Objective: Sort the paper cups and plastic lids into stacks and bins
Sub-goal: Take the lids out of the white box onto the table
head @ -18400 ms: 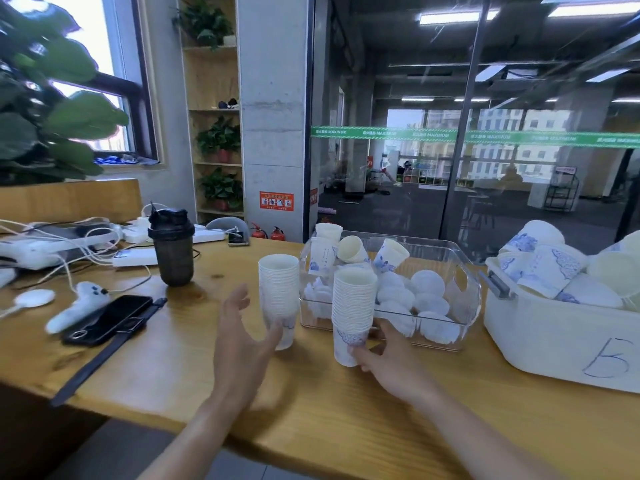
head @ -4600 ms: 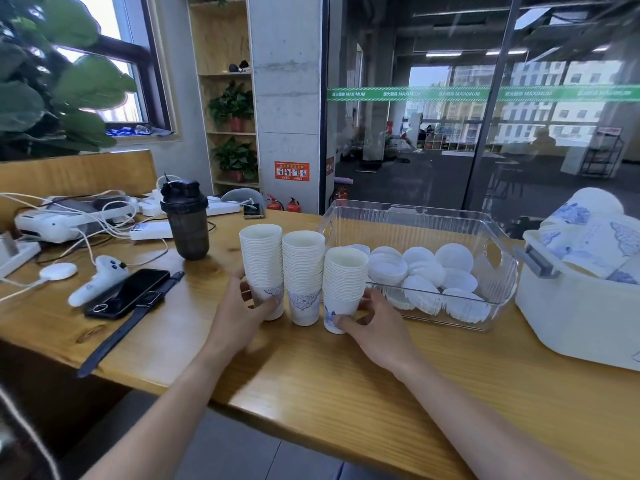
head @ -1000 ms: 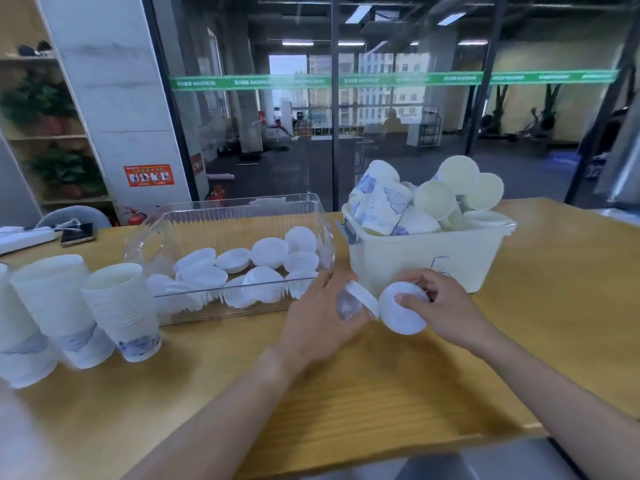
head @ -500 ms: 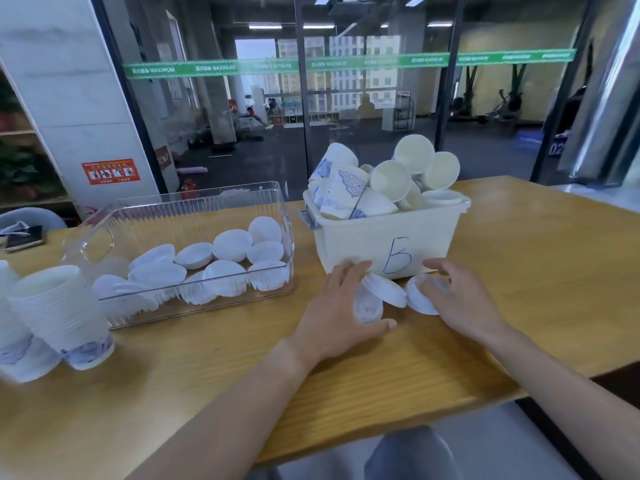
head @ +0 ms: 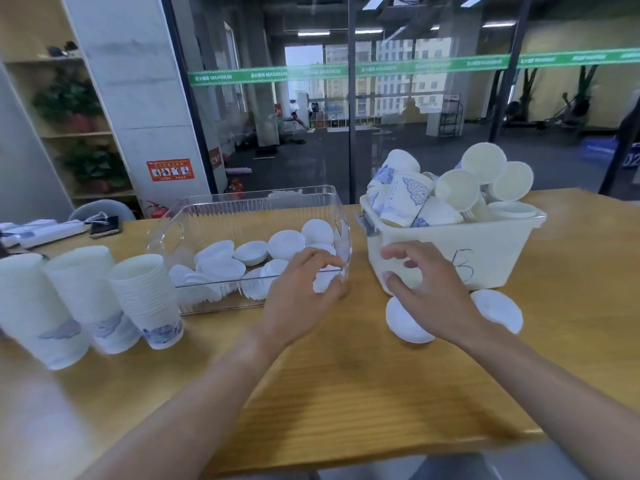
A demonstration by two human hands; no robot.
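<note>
My left hand point(head: 298, 292) pinches a white plastic lid point(head: 322, 283) at the front right corner of the clear bin point(head: 259, 196), which holds several white lids. My right hand point(head: 427, 299) hovers with loosely curled fingers in front of the white bin point(head: 491, 252) and holds nothing. Under it a lid point(head: 403, 325) lies on the table, and another lid point(head: 498, 311) lies to its right. The white bin is heaped with loose paper cups point(head: 407, 199). Three stacks of cups stand at the left: the nearest stack point(head: 145, 299), a middle stack point(head: 88, 299), an outer stack point(head: 34, 310).
The wooden table point(head: 346, 393) ends close to me along its front edge. A power strip point(head: 45, 230) and a phone point(head: 104, 227) lie at the back left. A glass wall runs behind the bins.
My left hand has lifted one lid off the table and carried it left to the clear bin's corner. My right hand has come off its lid and risen. The view has swung left.
</note>
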